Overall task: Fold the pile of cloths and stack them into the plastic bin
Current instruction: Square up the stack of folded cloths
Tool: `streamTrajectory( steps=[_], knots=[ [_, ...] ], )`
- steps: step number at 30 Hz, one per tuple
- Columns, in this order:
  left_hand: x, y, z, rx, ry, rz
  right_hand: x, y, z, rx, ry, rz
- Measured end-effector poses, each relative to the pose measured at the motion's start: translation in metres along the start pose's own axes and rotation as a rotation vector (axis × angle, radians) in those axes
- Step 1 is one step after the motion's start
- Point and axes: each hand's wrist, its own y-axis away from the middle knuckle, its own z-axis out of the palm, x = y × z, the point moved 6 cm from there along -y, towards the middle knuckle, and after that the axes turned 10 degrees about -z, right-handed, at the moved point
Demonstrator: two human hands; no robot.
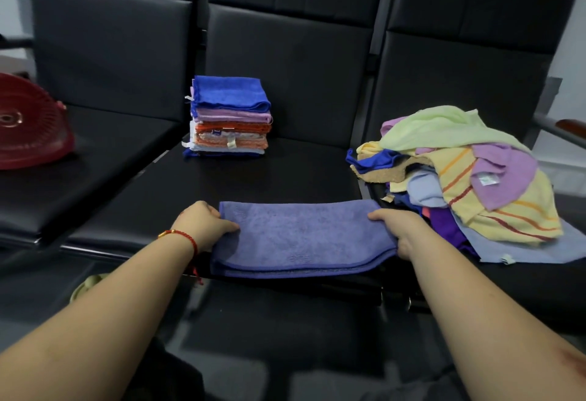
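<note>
A purple-blue cloth, folded once, lies flat on the front of the middle black seat. My left hand grips its left edge, with the thumb on top. At the right edge my right hand grips the cloth the same way. A neat stack of folded cloths with a bright blue one on top stands at the back of the same seat. An unfolded pile of cloths, yellow, lilac, green and blue, covers the right seat. A red plastic bin lies tipped on the left seat.
Three black padded seats with high backs form one row. A chair armrest sticks out at the far right behind the pile. A pale green object shows on the floor under my left forearm.
</note>
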Motion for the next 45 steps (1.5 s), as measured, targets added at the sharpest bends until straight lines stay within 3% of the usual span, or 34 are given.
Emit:
streamTrajectory(
  steps=[4, 10, 16, 24, 32, 35, 37, 40, 42, 45],
  knots=[
    [-0.009, -0.004, 0.002, -0.084, 0.316, -0.066, -0.029, 0.016, 0.003, -0.027, -0.103, -0.024],
    [-0.01, -0.004, 0.006, -0.126, 0.387, -0.043, -0.082, 0.055, 0.051, -0.105, -0.151, -0.255],
    [-0.016, -0.006, 0.005, -0.128, 0.452, -0.052, -0.089, 0.092, 0.13, -0.27, 0.08, -0.479],
    [-0.019, -0.011, 0.004, -0.069, 0.391, 0.01, -0.061, 0.102, 0.2, -0.442, 0.211, -0.407],
    [-0.02, -0.011, 0.003, -0.132, 0.458, -0.024, -0.048, 0.109, 0.205, -0.651, -0.01, -0.205],
    [-0.017, -0.006, 0.001, -0.142, 0.484, -0.017, -0.057, 0.101, 0.188, -0.62, -0.08, -0.237],
    [-0.016, -0.002, 0.001, -0.161, 0.488, -0.018, -0.065, 0.086, 0.166, -0.47, 0.024, -0.372],
    [-0.017, 0.0, -0.001, -0.156, 0.486, -0.037, -0.074, 0.068, 0.134, -0.24, 0.468, -0.681],
    [-0.017, 0.0, -0.006, -0.068, 0.412, -0.021, -0.07, 0.07, 0.131, -0.261, 0.6, -0.763],
    [-0.003, 0.007, -0.015, 0.178, 0.131, 0.153, -0.06, 0.075, 0.142, -0.358, 0.707, -0.837]
  ],
)
